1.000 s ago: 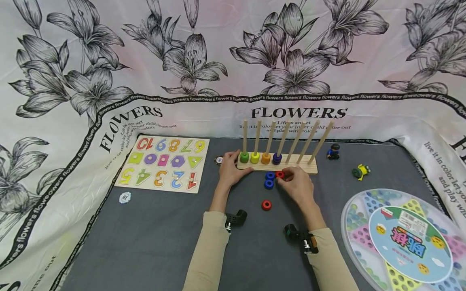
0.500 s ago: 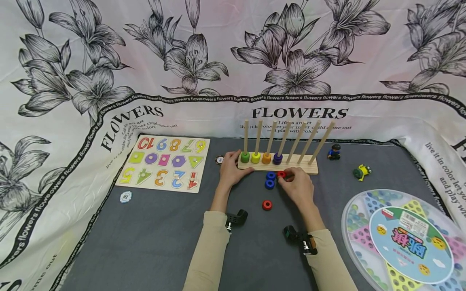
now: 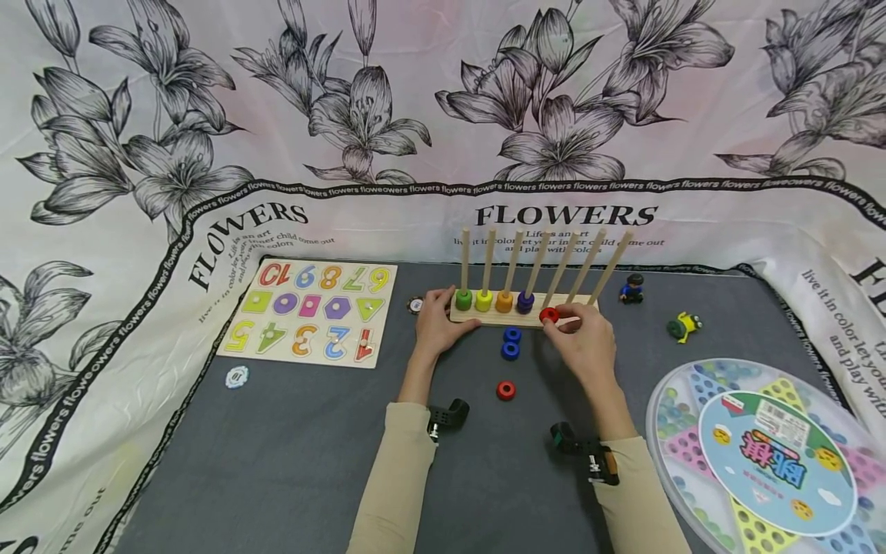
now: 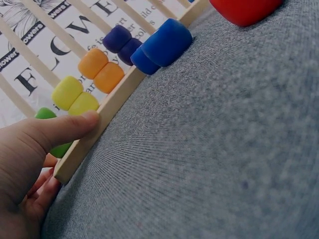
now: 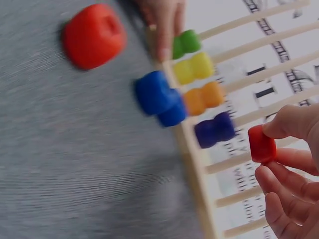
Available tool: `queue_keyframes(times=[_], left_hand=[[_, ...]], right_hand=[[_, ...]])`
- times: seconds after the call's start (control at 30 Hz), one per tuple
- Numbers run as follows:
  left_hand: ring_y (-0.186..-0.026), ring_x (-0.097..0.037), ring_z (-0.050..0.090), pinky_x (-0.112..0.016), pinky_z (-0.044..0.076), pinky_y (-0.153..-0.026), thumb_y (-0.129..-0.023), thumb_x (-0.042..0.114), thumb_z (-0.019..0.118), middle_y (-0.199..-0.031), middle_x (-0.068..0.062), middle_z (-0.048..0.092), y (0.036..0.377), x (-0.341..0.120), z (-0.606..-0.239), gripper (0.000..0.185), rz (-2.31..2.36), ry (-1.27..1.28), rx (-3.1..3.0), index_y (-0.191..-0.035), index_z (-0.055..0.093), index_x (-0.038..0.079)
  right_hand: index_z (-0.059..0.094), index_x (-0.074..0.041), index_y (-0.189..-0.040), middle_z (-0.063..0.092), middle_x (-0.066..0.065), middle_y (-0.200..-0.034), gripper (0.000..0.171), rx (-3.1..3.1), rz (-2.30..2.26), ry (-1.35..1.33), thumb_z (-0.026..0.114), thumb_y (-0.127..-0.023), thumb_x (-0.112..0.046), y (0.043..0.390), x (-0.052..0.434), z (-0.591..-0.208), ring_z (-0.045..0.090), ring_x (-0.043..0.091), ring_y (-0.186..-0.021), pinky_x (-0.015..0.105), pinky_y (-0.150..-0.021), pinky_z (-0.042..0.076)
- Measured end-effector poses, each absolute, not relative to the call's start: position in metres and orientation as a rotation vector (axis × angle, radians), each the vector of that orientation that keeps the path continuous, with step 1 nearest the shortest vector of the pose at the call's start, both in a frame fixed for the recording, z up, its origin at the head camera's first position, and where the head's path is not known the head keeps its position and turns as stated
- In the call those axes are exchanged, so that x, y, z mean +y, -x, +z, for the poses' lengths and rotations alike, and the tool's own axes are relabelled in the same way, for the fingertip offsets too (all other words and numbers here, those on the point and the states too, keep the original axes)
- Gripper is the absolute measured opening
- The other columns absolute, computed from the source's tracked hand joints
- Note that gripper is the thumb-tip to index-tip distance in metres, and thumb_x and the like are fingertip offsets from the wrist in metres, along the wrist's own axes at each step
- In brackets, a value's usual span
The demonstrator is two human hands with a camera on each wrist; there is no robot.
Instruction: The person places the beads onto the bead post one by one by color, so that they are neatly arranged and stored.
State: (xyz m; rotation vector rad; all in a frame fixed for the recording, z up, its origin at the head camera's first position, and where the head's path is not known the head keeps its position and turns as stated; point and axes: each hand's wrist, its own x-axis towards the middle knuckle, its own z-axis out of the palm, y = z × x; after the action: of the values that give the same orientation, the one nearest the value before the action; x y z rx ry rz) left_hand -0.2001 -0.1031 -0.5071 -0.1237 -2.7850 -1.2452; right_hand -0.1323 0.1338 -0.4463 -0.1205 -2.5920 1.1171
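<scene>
In the head view, a wooden peg board stands with several upright pegs. Green rings, yellow rings, orange rings and purple rings sit low on the first pegs from the left. My left hand grips the board's left end, thumb along the front edge and fingers behind. Between thumb and fingers my right hand pinches a red ring, held up close to the fifth peg. Two blue rings lie before the board. Nearer me lies another red ring.
To the left lie a number-and-shape puzzle board and a pale chip. A dark-rimmed disc is beside my left hand. At right are a toy figure, a yellow-green frog toy and a large round game box.
My right hand has lifted the red ring from beside the blue rings and moved it right and forward to the peg board. My left hand stays on the board's end.
</scene>
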Motion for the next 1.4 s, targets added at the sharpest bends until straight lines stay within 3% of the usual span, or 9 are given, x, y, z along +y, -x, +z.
queue_keyframes(times=[0.37, 0.6, 0.8, 1.03, 1.2, 1.4], left_hand=[[-0.116, -0.030, 0.054, -0.042, 0.047, -0.096, -0.077, 0.037, 0.085, -0.132, -0.016, 0.049, 0.199, -0.103, -0.507, 0.084, -1.259, 0.125, -2.779, -0.146, 0.049, 0.005], [-0.118, -0.031, 0.053, -0.043, 0.046, -0.097, -0.077, 0.036, 0.085, -0.133, -0.016, 0.049, 0.198, -0.104, -0.506, 0.083, -1.262, 0.124, -2.777, -0.146, 0.049, 0.005], [-0.116, -0.031, 0.053, -0.044, 0.046, -0.096, -0.077, 0.036, 0.085, -0.132, -0.016, 0.049, 0.198, -0.103, -0.507, 0.083, -1.252, 0.129, -2.769, -0.145, 0.049, 0.005], [-0.115, -0.030, 0.054, -0.043, 0.047, -0.096, -0.078, 0.037, 0.085, -0.132, -0.016, 0.049, 0.198, -0.103, -0.506, 0.083, -1.247, 0.126, -2.778, -0.146, 0.049, 0.005], [-0.116, -0.030, 0.053, -0.043, 0.046, -0.096, -0.077, 0.037, 0.085, -0.132, -0.016, 0.049, 0.198, -0.103, -0.507, 0.083, -1.246, 0.120, -2.779, -0.145, 0.049, 0.005], [-0.116, -0.029, 0.054, -0.043, 0.047, -0.096, -0.077, 0.038, 0.085, -0.132, -0.015, 0.049, 0.198, -0.102, -0.506, 0.084, -1.253, 0.118, -2.782, -0.146, 0.049, 0.005]], right_hand=[[0.073, 0.005, -0.104, 0.065, 0.020, -0.096, 0.026, -2.390, 1.053, 0.009, 0.074, -0.084, -0.011, 0.132, 0.141, -0.395, 0.069, 0.035, -0.075, 0.045, -0.063, 0.048], [0.074, 0.004, -0.102, 0.066, 0.019, -0.093, 0.022, -2.309, 1.027, -0.069, 0.071, -0.085, -0.011, 0.136, 0.144, -0.362, 0.069, 0.036, -0.072, 0.017, -0.061, 0.039], [0.074, 0.004, -0.104, 0.067, 0.019, -0.095, 0.025, -2.269, 1.008, -0.110, 0.072, -0.086, -0.013, 0.144, 0.149, -0.347, 0.069, 0.034, -0.073, 0.018, -0.061, 0.038], [0.072, 0.006, -0.105, 0.067, 0.021, -0.100, 0.027, -2.250, 1.014, -0.116, 0.070, -0.087, -0.013, 0.149, 0.147, -0.327, 0.069, 0.036, -0.076, 0.005, -0.063, 0.036], [0.072, 0.006, -0.106, 0.065, 0.021, -0.096, 0.028, -2.265, 1.023, -0.113, 0.070, -0.088, -0.015, 0.155, 0.144, -0.318, 0.069, 0.037, -0.078, 0.008, -0.064, 0.037], [0.073, 0.008, -0.103, 0.064, 0.023, -0.093, 0.027, -2.274, 1.011, -0.124, 0.071, -0.087, -0.013, 0.161, 0.143, -0.316, 0.067, 0.038, -0.075, 0.027, -0.070, 0.039]])
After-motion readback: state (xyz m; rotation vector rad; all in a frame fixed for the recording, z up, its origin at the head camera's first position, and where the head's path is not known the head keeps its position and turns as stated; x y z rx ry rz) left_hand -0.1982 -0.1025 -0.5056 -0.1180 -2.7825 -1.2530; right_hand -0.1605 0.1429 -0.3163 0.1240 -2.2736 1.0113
